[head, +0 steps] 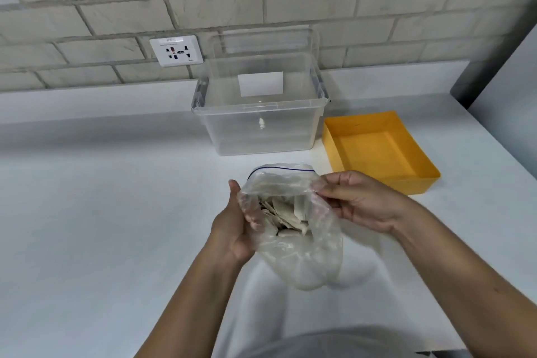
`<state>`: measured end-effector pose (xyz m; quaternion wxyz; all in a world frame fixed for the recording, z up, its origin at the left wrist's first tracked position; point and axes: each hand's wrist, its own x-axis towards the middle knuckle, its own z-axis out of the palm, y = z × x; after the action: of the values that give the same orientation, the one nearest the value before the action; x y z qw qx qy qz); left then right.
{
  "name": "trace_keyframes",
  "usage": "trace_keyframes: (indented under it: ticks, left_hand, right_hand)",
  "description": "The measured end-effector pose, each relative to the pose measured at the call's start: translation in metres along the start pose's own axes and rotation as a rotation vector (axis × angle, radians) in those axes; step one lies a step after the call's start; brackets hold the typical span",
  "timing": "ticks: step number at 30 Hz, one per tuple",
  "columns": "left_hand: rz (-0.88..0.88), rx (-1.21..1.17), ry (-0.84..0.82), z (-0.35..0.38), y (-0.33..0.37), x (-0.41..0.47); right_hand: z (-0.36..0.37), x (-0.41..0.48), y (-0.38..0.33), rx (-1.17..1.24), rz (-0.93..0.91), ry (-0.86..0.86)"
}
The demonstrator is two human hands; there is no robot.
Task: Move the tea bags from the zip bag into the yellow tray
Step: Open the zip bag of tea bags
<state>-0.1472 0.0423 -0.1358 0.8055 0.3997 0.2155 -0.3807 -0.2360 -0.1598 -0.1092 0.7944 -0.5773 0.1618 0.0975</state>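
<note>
A clear zip bag (pixel 302 259) with a blue seal line is held above the white counter, its mouth spread wide. Several pale tea bags (pixel 283 213) lie heaped inside it. My left hand (pixel 232 227) grips the bag's left side, and my right hand (pixel 360 200) pinches the right edge of the mouth. The yellow tray (pixel 377 148) stands to the right and a little beyond the bag, with nothing in it.
A clear plastic storage box (pixel 258 122) stands behind the bag, its lid leaning on the brick wall. A wall socket (pixel 176 50) is at the back left. The white counter (pixel 101 212) stretches left; a grey panel (pixel 505 73) bounds the right.
</note>
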Motion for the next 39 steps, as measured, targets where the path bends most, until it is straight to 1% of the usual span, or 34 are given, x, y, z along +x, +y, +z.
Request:
trace_keyframes:
  ticks: [2,4,6,8,9,10,11,12,13,14,15,16,18,19,20,21,23,24,25,26,27,28,30,31,33,37,38,39]
  left_hand:
    - [-0.037,0.145,-0.091,-0.008,0.011,0.004]
    - [-0.077,0.203,-0.140,-0.018,0.024,0.013]
    - [-0.043,0.278,-0.086,-0.030,0.034,0.022]
    - [0.017,0.371,-0.004,-0.038,0.041,0.023]
    - [0.046,0.418,0.008,-0.037,0.042,0.020]
    - [0.078,0.506,0.005,-0.033,0.042,0.011]
    - [0.123,0.643,0.010,-0.027,0.041,0.003]
    - [0.210,0.802,0.045,-0.020,0.037,-0.006]
    - [0.343,0.939,0.085,-0.014,0.033,-0.013]
    - [0.509,1.043,0.078,-0.008,0.030,-0.020]
    - [0.666,1.136,0.027,-0.003,0.028,-0.027]
    - [0.786,1.244,-0.036,0.000,0.025,-0.030]
    - [0.903,1.492,-0.113,0.003,0.019,-0.027]
    - [0.927,1.621,-0.105,0.004,0.017,-0.023]
    - [0.928,1.691,-0.081,0.007,0.016,-0.020]
    - [0.911,1.683,-0.051,0.008,0.014,-0.015]
    - [0.861,1.496,0.014,0.011,0.012,-0.010]
    - [0.839,1.368,0.057,0.013,0.010,-0.009]
    - [0.803,1.225,0.085,0.016,0.008,-0.009]
    - [0.738,1.063,0.085,0.020,0.004,-0.010]
    - [0.647,0.899,0.058,0.024,0.001,-0.011]
    - [0.552,0.765,0.018,0.028,-0.002,-0.011]
    - [0.409,0.607,-0.053,0.032,-0.005,-0.009]
    - [0.372,0.572,-0.079,0.034,-0.006,-0.008]
    - [0.324,0.559,-0.105,0.035,-0.010,-0.009]
    - [0.187,0.468,-0.155,0.031,-0.015,-0.008]
    - [0.169,0.424,-0.151,0.025,-0.013,-0.004]
    - [0.164,0.365,-0.139,0.020,-0.009,-0.002]
  right_hand:
    - [-0.013,-0.003,-0.003,-0.029,0.068,-0.078]
    - [-0.024,-0.006,-0.002,-0.035,0.093,-0.100]
    - [-0.030,-0.008,0.001,-0.003,0.091,-0.099]
    - [-0.032,-0.009,0.003,0.109,0.071,-0.080]
    - [-0.030,-0.009,0.002,0.171,0.054,-0.065]
    - [-0.027,-0.010,0.001,0.216,0.041,-0.047]
    - [-0.024,-0.009,-0.001,0.241,0.034,-0.025]
    - [-0.021,-0.007,-0.002,0.248,0.034,0.000]
    - [-0.019,-0.005,-0.003,0.251,0.035,0.020]
    - [-0.016,-0.003,-0.005,0.251,0.031,0.043]
    - [-0.013,-0.001,-0.008,0.241,0.023,0.066]
    - [-0.009,0.001,-0.010,0.221,0.010,0.087]
    - [0.000,0.003,-0.013,0.151,-0.031,0.139]
    - [0.006,0.004,-0.013,0.069,-0.066,0.204]
    - [0.010,0.004,-0.011,-0.042,-0.109,0.306]
    - [0.014,0.005,-0.007,-0.165,-0.158,0.450]
    - [0.025,0.001,0.002,-0.383,-0.322,0.787]
    - [0.031,-0.002,0.007,-0.489,-0.416,0.884]
    - [0.036,-0.004,0.012,-0.580,-0.480,0.917]
    - [0.042,-0.006,0.018,-0.625,-0.487,0.904]
    - [0.045,-0.005,0.024,-0.617,-0.439,0.870]
    - [0.048,-0.004,0.028,-0.568,-0.360,0.824]
    - [0.047,0.001,0.035,-0.431,-0.213,0.710]
    - [0.045,0.002,0.036,-0.363,-0.174,0.672]
    - [0.043,0.004,0.035,-0.302,-0.168,0.658]
    - [0.048,0.006,0.036,-0.444,-0.239,0.626]
    - [0.046,0.007,0.036,-0.377,-0.243,0.606]
    - [0.042,0.006,0.035,-0.244,-0.225,0.583]
